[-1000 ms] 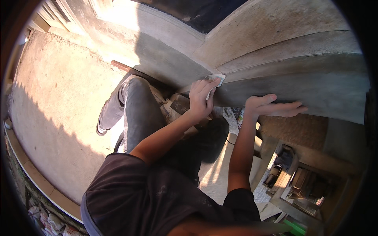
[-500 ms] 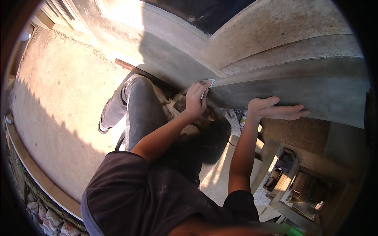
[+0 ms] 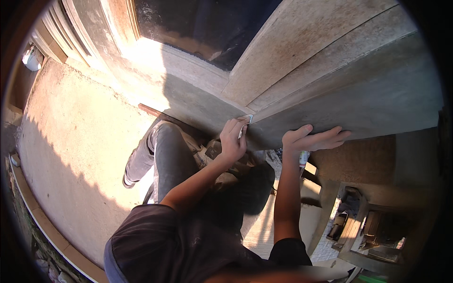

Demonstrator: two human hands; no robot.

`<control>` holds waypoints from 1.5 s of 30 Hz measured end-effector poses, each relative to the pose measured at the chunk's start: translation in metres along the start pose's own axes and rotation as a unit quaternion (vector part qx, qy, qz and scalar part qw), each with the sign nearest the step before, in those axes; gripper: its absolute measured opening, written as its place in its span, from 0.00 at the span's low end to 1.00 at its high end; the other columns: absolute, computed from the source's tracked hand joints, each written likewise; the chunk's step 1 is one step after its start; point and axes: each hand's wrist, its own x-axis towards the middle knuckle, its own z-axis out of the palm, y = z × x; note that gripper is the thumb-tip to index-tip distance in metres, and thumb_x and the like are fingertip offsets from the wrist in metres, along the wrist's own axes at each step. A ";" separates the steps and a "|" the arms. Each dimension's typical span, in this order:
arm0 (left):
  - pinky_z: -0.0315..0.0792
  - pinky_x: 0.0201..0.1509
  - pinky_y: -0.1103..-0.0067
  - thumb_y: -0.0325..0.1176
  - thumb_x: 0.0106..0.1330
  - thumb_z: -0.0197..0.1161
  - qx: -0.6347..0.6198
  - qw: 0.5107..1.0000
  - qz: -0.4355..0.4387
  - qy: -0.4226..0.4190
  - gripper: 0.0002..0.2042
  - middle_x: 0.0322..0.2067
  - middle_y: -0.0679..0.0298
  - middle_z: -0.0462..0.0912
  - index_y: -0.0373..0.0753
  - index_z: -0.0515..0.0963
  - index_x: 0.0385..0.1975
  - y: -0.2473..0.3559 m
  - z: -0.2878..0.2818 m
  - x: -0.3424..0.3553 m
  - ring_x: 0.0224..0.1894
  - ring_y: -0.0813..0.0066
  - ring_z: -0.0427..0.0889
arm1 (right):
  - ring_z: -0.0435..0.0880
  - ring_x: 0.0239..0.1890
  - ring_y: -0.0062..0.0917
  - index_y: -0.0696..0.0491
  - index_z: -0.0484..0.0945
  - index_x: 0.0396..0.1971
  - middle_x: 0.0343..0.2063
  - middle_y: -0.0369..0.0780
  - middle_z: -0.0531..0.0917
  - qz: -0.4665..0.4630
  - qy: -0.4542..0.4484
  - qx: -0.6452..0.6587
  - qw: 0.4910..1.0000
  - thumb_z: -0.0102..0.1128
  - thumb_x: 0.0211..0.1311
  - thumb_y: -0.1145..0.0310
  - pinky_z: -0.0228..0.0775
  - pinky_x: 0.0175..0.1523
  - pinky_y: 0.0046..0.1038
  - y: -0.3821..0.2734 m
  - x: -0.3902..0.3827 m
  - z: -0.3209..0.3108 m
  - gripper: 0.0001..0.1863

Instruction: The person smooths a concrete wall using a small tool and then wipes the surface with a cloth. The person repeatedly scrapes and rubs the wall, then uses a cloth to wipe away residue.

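Note:
My left hand is closed on a small folded pale sheet, whose whitish edge sticks out past the fingers. It presses the sheet to the grey smooth wall, just below the corner where the wooden window frame meets a wide wooden board. Farther right, my right hand lies against the wall's lower part, holding nothing. Its fingers are stretched out and its thumb stands apart. My fingers hide most of the sheet.
Dark glass lies behind the frame. My bent knee is left of the wall, beside a brown strip at its foot. A can stands beneath my right wrist. Wooden items are at lower right. Sunlit concrete floor spreads left.
The view has shifted, showing more of the window glass and frame. My left hand stays closed on the sheet near the frame corner. My right hand remains outstretched against the wall.

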 end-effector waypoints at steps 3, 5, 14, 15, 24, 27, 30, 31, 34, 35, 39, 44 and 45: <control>0.74 0.42 0.66 0.16 0.65 0.57 0.001 1.000 0.015 0.023 0.13 0.34 0.51 0.81 0.32 0.83 0.46 0.012 0.019 0.013 0.37 0.49 0.81 | 0.47 0.76 0.71 0.62 0.48 0.78 0.77 0.62 0.48 0.014 0.016 -0.005 1.000 0.35 0.79 0.50 0.38 0.71 0.74 -0.003 0.000 0.001 0.39; 0.74 0.42 0.66 0.16 0.66 0.57 0.021 0.999 0.026 0.015 0.12 0.35 0.51 0.81 0.32 0.83 0.46 0.015 0.022 0.011 0.37 0.50 0.81 | 0.49 0.74 0.73 0.62 0.52 0.76 0.77 0.61 0.51 0.021 0.020 -0.007 1.000 0.38 0.78 0.51 0.41 0.70 0.74 -0.004 -0.001 0.000 0.38; 0.74 0.42 0.65 0.19 0.72 0.56 -0.016 0.999 0.047 -0.011 0.12 0.36 0.50 0.81 0.32 0.82 0.51 0.027 0.012 0.019 0.38 0.51 0.82 | 0.54 0.69 0.78 0.63 0.62 0.71 0.74 0.59 0.60 0.046 0.018 -0.006 0.999 0.43 0.75 0.52 0.51 0.66 0.72 -0.007 -0.004 -0.006 0.35; 0.75 0.43 0.65 0.19 0.72 0.55 -0.020 0.998 0.052 -0.003 0.13 0.37 0.49 0.82 0.32 0.82 0.52 0.035 0.014 0.027 0.39 0.51 0.82 | 0.54 0.69 0.78 0.63 0.63 0.71 0.74 0.59 0.60 0.052 0.016 -0.003 0.999 0.44 0.74 0.52 0.51 0.65 0.72 -0.007 -0.005 -0.005 0.35; 0.76 0.45 0.67 0.19 0.72 0.54 -0.047 0.996 0.077 0.018 0.13 0.40 0.49 0.84 0.31 0.81 0.52 0.061 0.013 0.040 0.40 0.51 0.83 | 0.54 0.69 0.78 0.59 0.64 0.71 0.75 0.56 0.60 0.054 0.030 0.008 0.998 0.47 0.71 0.52 0.50 0.65 0.72 -0.005 -0.008 -0.001 0.35; 0.76 0.45 0.67 0.20 0.73 0.54 -0.020 0.998 0.062 0.005 0.13 0.40 0.50 0.84 0.32 0.82 0.51 0.064 0.015 0.052 0.41 0.51 0.84 | 0.55 0.69 0.78 0.59 0.63 0.71 0.74 0.56 0.61 0.049 0.020 0.012 0.999 0.48 0.71 0.53 0.50 0.65 0.72 -0.005 -0.008 -0.002 0.35; 0.77 0.45 0.67 0.21 0.73 0.55 -0.011 0.998 0.062 -0.002 0.12 0.41 0.50 0.84 0.33 0.82 0.51 0.077 0.018 0.070 0.41 0.52 0.84 | 0.56 0.68 0.77 0.60 0.63 0.71 0.74 0.56 0.62 0.051 0.023 0.011 0.998 0.49 0.70 0.53 0.51 0.65 0.71 -0.006 -0.005 -0.003 0.36; 0.77 0.45 0.67 0.22 0.73 0.57 -0.017 0.998 0.058 0.000 0.11 0.40 0.50 0.84 0.33 0.83 0.50 0.082 0.017 0.074 0.41 0.52 0.85 | 0.56 0.68 0.77 0.60 0.63 0.71 0.74 0.55 0.62 0.054 0.020 0.014 0.998 0.49 0.70 0.53 0.51 0.65 0.70 -0.006 -0.003 -0.004 0.36; 0.76 0.44 0.68 0.24 0.73 0.59 -0.019 0.998 0.067 0.005 0.10 0.39 0.51 0.84 0.33 0.84 0.49 0.092 0.012 0.077 0.40 0.53 0.85 | 0.56 0.68 0.76 0.59 0.64 0.71 0.74 0.55 0.62 0.049 0.031 0.032 0.998 0.51 0.69 0.54 0.52 0.64 0.69 -0.006 0.001 -0.008 0.35; 0.76 0.43 0.68 0.25 0.72 0.60 -0.018 0.997 0.071 0.006 0.10 0.39 0.51 0.84 0.34 0.84 0.49 0.094 0.010 0.076 0.40 0.54 0.85 | 0.56 0.68 0.76 0.59 0.65 0.71 0.74 0.55 0.62 0.053 0.025 0.043 0.997 0.52 0.69 0.55 0.52 0.65 0.69 -0.006 0.002 -0.010 0.35; 0.76 0.43 0.69 0.26 0.72 0.62 -0.035 0.997 0.069 0.006 0.12 0.39 0.52 0.84 0.34 0.84 0.52 0.099 0.009 0.079 0.40 0.58 0.85 | 0.56 0.68 0.74 0.58 0.69 0.69 0.74 0.55 0.62 0.041 -0.005 0.065 0.997 0.54 0.68 0.57 0.51 0.67 0.68 -0.002 0.007 -0.020 0.33; 0.75 0.41 0.71 0.27 0.72 0.63 -0.040 0.995 0.094 0.015 0.14 0.38 0.54 0.83 0.34 0.84 0.54 0.130 0.013 0.105 0.38 0.61 0.83 | 0.59 0.68 0.68 0.50 0.71 0.70 0.76 0.52 0.60 0.013 -0.019 0.071 0.997 0.56 0.67 0.55 0.53 0.70 0.65 0.008 0.046 -0.040 0.33; 0.74 0.41 0.71 0.27 0.73 0.62 -0.041 0.992 0.118 0.026 0.14 0.38 0.54 0.83 0.34 0.84 0.54 0.139 0.014 0.112 0.38 0.61 0.83 | 0.60 0.68 0.66 0.48 0.71 0.71 0.76 0.50 0.60 0.010 -0.017 0.056 0.998 0.57 0.66 0.55 0.53 0.70 0.64 0.010 0.061 -0.043 0.33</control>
